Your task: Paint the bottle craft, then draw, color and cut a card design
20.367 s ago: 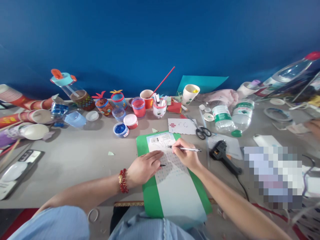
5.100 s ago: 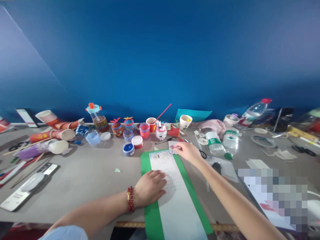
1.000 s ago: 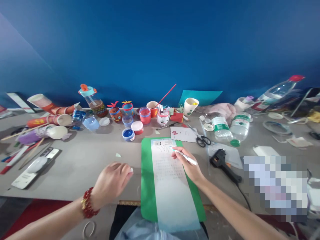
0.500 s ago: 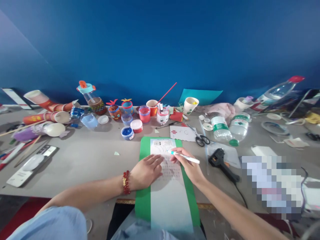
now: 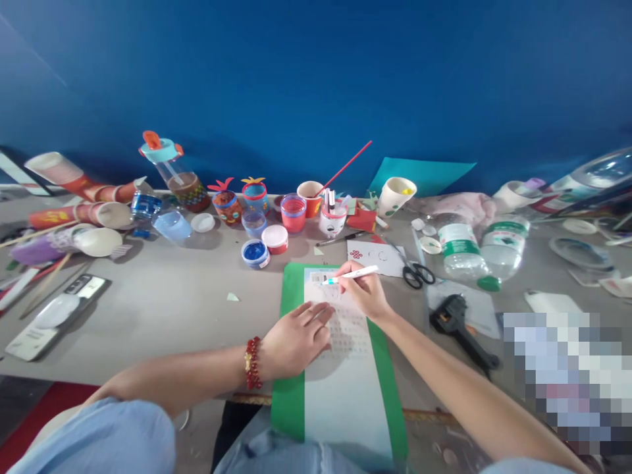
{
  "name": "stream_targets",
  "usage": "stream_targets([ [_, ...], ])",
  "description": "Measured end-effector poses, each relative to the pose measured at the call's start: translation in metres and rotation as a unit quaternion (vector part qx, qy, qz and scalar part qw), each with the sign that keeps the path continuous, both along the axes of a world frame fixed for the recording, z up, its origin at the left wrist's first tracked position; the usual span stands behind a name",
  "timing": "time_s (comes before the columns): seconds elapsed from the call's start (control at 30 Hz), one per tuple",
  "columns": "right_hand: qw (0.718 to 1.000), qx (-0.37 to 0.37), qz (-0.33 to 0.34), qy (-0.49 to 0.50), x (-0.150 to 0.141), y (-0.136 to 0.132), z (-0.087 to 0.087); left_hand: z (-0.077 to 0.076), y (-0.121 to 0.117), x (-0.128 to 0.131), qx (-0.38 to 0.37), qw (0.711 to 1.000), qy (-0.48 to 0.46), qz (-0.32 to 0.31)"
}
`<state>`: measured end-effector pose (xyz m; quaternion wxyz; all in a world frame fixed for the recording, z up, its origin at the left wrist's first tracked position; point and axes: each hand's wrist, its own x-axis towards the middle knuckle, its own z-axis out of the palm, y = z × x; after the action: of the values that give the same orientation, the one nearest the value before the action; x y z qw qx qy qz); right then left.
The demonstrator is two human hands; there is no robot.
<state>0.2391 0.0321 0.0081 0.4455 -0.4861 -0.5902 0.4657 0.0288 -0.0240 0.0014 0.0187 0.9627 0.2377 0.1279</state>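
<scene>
My right hand (image 5: 364,289) grips a white marker (image 5: 356,274) with a light blue tip, which points at the top of a long pale sheet of paper (image 5: 345,408). Dark drawn lines and rows of faint writing show on that sheet. It lies on a green board (image 5: 290,401) that overhangs the table's front edge. My left hand (image 5: 299,336), with a red beaded bracelet at the wrist, rests flat on the paper and the board, fingers stretched out and holding nothing.
Paint pots (image 5: 255,253) and decorated cups (image 5: 227,207) line the back. Scissors (image 5: 419,275), a glue gun (image 5: 461,329) and plastic bottles (image 5: 461,247) lie to the right. Paper-cup figures (image 5: 79,214) and a packaged item (image 5: 56,319) are on the left. A blue wall (image 5: 316,79) rises behind.
My right hand has moved up the sheet, and the marker is now held at a flatter angle near the top edge. My left hand stays on the paper. The camera view has shifted slightly.
</scene>
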Motion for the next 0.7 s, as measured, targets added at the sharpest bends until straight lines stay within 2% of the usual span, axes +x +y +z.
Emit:
stream_targets([
  [0.13, 0.999, 0.002, 0.01, -0.036, -0.0026, 0.0031, 0.0008, -0.0003, 0.0, -0.0007, -0.007, 1.0, -0.009, 0.004],
  [0.33, 0.999, 0.033, -0.026, -0.023, -0.0056, 0.0067, -0.002, 0.0001, 0.0002, 0.0, 0.005, 1.0, -0.018, 0.0],
  [0.7, 0.997, 0.028, 0.016, -0.067, -0.0084, 0.0057, -0.0071, 0.0015, 0.002, -0.0001, -0.002, 0.999, -0.038, -0.007],
])
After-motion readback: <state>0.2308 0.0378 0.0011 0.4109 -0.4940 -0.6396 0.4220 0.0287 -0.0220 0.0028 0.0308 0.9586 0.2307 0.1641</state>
